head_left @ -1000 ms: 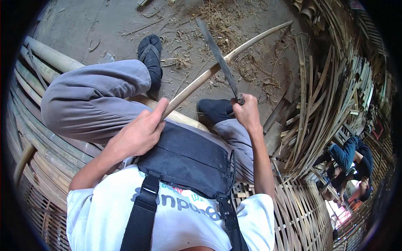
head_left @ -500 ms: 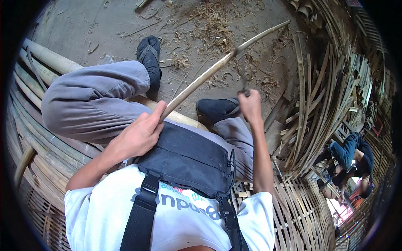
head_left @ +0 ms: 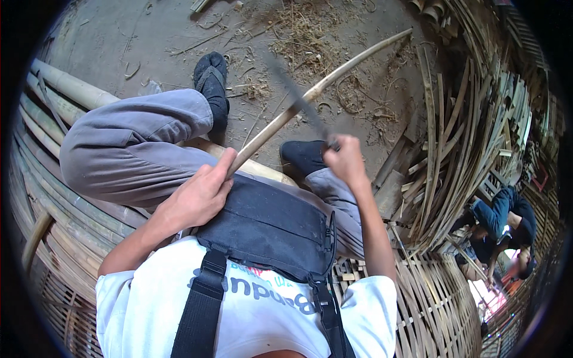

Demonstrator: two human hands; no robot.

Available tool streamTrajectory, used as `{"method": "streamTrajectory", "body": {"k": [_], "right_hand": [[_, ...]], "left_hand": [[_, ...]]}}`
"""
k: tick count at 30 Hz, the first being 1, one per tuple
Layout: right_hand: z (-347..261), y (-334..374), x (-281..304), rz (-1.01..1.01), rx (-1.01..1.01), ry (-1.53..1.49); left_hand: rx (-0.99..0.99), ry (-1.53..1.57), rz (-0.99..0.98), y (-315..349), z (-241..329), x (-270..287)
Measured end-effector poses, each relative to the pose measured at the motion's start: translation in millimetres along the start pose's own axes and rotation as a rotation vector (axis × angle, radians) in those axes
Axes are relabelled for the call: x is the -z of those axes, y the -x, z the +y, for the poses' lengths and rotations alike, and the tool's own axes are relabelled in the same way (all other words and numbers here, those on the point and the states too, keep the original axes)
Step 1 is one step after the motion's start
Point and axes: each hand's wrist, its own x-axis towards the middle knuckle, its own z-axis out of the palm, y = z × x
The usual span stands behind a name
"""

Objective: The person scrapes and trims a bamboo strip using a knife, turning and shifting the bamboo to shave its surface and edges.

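My left hand (head_left: 202, 194) is closed around the near end of a long, slightly curved bamboo strip (head_left: 334, 76), which slants up to the far right over the floor. In my right hand (head_left: 345, 158), closed round its handle, is a long dark knife (head_left: 287, 83). Its blade is smeared by motion and crosses the strip near the middle; whether it touches cannot be made out. Under the strip, a pale bamboo pole (head_left: 268, 171) runs across between my legs. A black pouch (head_left: 268, 221) on straps lies against my lap.
Thick bamboo poles (head_left: 71, 197) are stacked on my left. Split bamboo strips (head_left: 447, 143) lean in a heap on the right, above a woven bamboo panel (head_left: 430, 298). Shavings (head_left: 307, 36) litter the floor ahead. Another person (head_left: 501, 227) crouches at the far right.
The knife and my right hand have moved left and nearer to me, so the blade now crosses the strip closer to my left hand. The left hand keeps its place.
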Motion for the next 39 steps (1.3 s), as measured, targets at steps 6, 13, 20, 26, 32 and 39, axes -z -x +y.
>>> {"method": "streamTrajectory", "body": {"k": [6,13,20,26,32,39], "right_hand": [[-13,12,-18,0.078,-0.062,0.009],[-23,10,-20,0.038,-0.151,-0.027],[11,-6,-5,0.175,-0.273,0.003],[-2,22,-21,0.047,-0.084,0.15],[14,20,-9,0.066,-0.15,-0.009],[38,6,7,0.064,-0.297,-0.128]], "left_hand": [[-0.111,0.051,0.045,-16,-17,-2],[-0.189,0.157,0.061,-17,-33,3],[0.143,0.664,-0.183,-4,-12,0],[0.091,0.705,-0.252,-12,-10,-3],[0.133,0.674,-0.232,-6,-2,-2],[0.103,0.537,-0.137,-1,-9,-9]]}}
